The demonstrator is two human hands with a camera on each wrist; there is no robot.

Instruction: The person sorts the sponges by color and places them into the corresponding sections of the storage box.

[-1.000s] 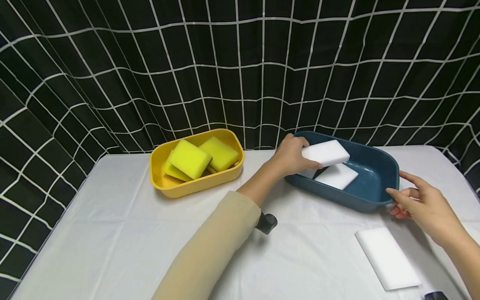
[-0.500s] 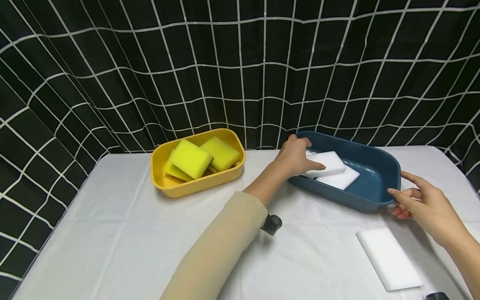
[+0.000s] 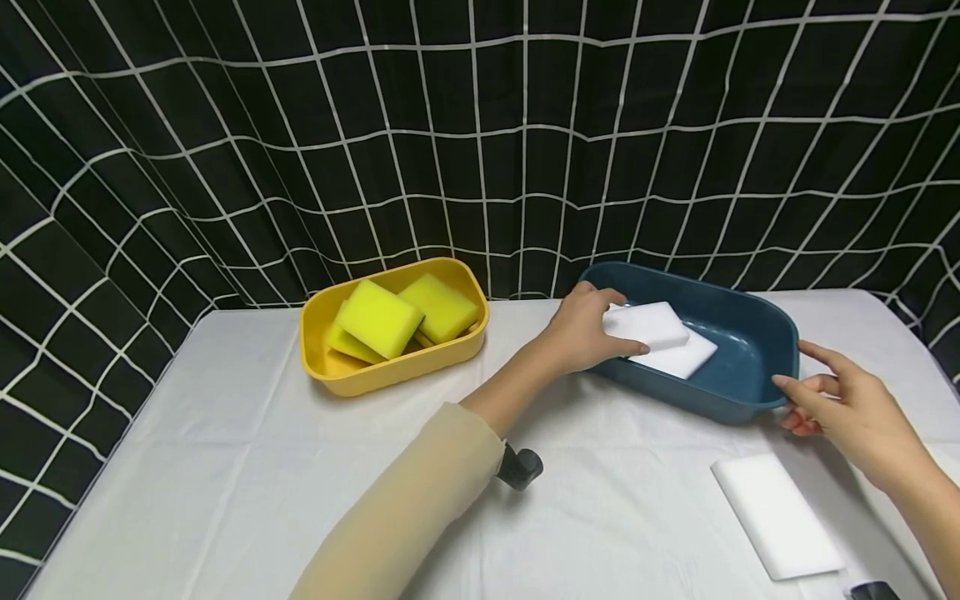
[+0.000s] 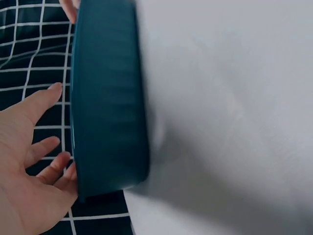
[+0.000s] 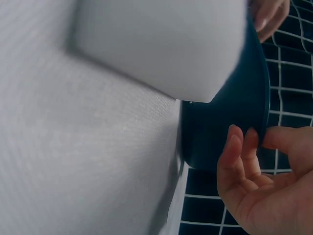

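In the head view, my left hand (image 3: 585, 329) is at the left end of a dark blue plastic basin (image 3: 742, 367), thumb and fingers spread apart. Just beside its fingers a white sponge block (image 3: 652, 325) lies on another white sponge (image 3: 690, 354) inside. The left wrist view shows the same hand (image 4: 34, 161) with nothing gripped, fingertips near the basin's wall (image 4: 110, 98). My right hand (image 3: 855, 412) pinches the basin's right rim between thumb and fingers. A further white sponge (image 3: 780, 517) lies flat on the table in front of it.
A yellow basin (image 3: 405, 367) with several yellow sponges (image 3: 381, 318) stands to the left. Behind both basins hangs a black curtain (image 3: 450, 150) with a white grid. White cloth (image 3: 240, 467) covers the table.
The white sponge in my left hand has come down onto the one in the blue basin, and the fingers have loosened from it. My right hand stays on the rim.
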